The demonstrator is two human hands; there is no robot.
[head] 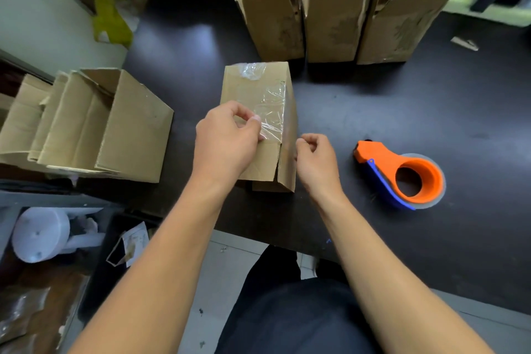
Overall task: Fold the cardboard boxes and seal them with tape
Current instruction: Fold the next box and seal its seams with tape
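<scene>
Head view shows a cardboard box (253, 123) lying on the dark tabletop (373, 100), clear tape (270, 112) wrinkled across its top. Left hand (227, 141) rests on the box, fingers pinching the tape's near edge. Right hand (316, 155), just right of the box, is curled; whether it holds anything is unclear. An orange tape dispenser (402, 175) lies farther right of the box.

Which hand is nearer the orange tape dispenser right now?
Right. The right hand sits beside the box, a short gap from the tape dispenser; the left hand is on the box, farther away.
</scene>
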